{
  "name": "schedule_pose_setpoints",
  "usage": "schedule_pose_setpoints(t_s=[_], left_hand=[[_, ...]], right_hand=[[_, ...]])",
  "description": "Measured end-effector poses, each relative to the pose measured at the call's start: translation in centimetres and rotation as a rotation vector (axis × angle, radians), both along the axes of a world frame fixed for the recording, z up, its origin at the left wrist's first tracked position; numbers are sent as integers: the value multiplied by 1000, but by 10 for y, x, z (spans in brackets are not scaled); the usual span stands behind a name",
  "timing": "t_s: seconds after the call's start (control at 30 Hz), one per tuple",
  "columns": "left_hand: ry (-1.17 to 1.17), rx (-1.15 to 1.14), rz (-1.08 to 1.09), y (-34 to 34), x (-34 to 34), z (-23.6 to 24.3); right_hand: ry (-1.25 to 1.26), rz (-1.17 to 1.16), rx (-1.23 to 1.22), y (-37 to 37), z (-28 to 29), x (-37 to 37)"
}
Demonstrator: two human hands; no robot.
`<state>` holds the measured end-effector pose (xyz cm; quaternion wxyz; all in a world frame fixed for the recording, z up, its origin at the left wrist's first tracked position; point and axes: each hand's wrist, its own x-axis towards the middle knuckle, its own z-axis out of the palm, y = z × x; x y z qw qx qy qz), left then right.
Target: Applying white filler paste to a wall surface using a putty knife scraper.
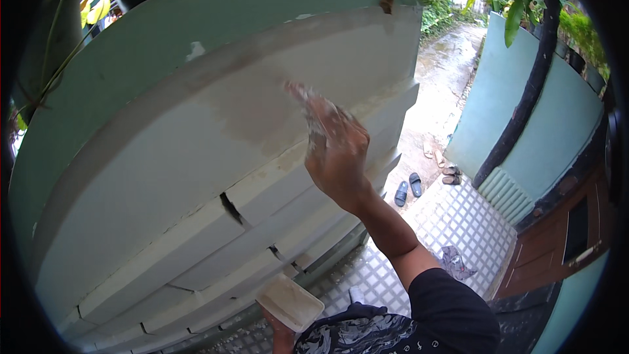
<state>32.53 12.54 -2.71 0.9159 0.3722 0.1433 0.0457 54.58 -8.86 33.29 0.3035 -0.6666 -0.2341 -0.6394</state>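
Note:
My right hand [337, 147] reaches up and across to the pale wall [164, 164]. Its fingers are stretched toward the upper left, blurred and smeared with something white and wet; I make out no tool in them. Around the fingertips the surface shows a darker, damp-looking patch [252, 115]. Low in front of my body, my left hand [280, 329] is closed on the side of a shallow off-white plastic tub [291, 303]. A little pale residue or liquid seems to lie inside it, though the contents are hard to tell.
A green band [85, 105] tops the wall, and stepped ledges [196, 233] with dark gaps run below. Dark slippers [408, 189] and other footwear [451, 176] lie by the tiled floor [452, 216], near a crumpled cloth [457, 262]. A brown door [557, 236] stands right.

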Motion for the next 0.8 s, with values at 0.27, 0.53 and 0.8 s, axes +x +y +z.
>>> schedule_pose_setpoints(t_s=[0.27, 0.53, 0.8], left_hand=[[8, -1, -50, -2, 6, -1], [-4, -8, -87, -18, 14, -11], [-7, -19, -115, -47, 33, -7]], right_hand=[[71, -254, 635, -134, -1, 63], [217, -338, 331, -108, 9, 90], [109, -96, 332, -125, -15, 54]])
